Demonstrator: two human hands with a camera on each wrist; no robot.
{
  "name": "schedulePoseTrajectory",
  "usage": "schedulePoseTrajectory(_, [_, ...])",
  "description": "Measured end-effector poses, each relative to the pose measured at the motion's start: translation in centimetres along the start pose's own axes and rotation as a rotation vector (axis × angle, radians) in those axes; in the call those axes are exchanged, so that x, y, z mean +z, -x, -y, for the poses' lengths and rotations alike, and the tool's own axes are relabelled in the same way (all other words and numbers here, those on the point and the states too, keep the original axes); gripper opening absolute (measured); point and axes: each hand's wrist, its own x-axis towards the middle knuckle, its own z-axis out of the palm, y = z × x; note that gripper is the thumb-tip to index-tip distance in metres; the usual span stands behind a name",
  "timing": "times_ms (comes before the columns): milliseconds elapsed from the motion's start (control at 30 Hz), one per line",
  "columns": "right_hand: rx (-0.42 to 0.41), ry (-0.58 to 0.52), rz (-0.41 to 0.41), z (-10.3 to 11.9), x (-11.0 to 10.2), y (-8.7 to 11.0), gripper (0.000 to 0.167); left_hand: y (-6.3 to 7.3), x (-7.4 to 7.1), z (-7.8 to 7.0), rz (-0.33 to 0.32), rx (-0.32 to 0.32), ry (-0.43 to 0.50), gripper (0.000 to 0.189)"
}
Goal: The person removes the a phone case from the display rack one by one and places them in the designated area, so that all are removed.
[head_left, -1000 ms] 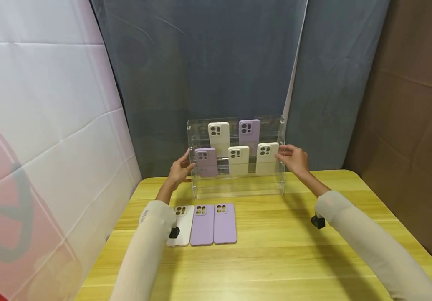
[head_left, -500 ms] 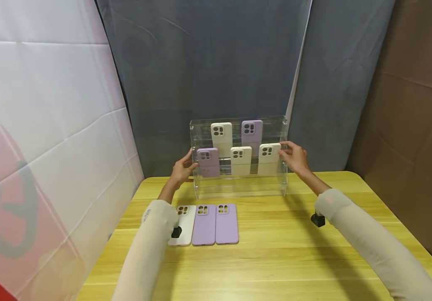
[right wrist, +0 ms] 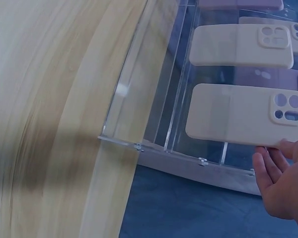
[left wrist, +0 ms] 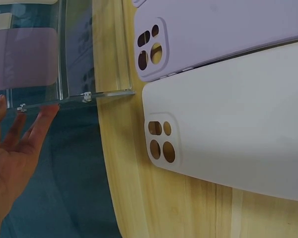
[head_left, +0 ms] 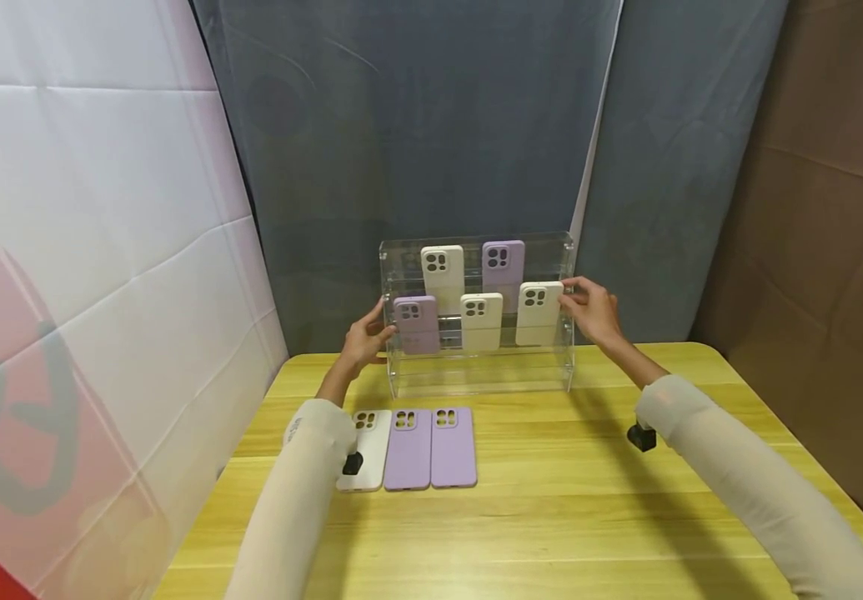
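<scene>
The fingers of the right hand (head_left: 594, 315) are pinching the right edge of a cream-white phone case (head_left: 539, 314), which is standing at the right end of the lower filled row, its lower part showing through a clear lip. The left hand (head_left: 361, 340) is keeping its fingers fairly straight and touching the side of a clear plastic tiered stand (head_left: 476, 372); some of its fingertips are hiding from the head view.

Nearest, two beige sleeves (head_left: 281, 500) (head_left: 754, 483) are running off the lower edge. On the yellow wood-grain table (head_left: 536, 517), two lilac phone cases (head_left: 407, 454) (head_left: 454, 450) are lying beside a white phone case (head_left: 369, 454), which the left sleeve and a small black block (head_left: 353, 463) are partly covering.

In the stand, a purple case (head_left: 418, 325) and another cream case (head_left: 481, 321) are sharing the lower row. Behind them, a white case (head_left: 442, 275) and a purple one (head_left: 503, 292) are standing higher, their lower ends hard to make out. Farthest, a grey-blue cloth (head_left: 476, 125) is hanging, its top cut off.
</scene>
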Motion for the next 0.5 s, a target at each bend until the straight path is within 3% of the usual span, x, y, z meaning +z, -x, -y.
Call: schedulePoseTrajectory(500, [-0.044,0.036,-0.011,1.6,-1.4,-0.1,0.028,0.1,0.0,0.0,0.006,0.022,-0.013,0.071])
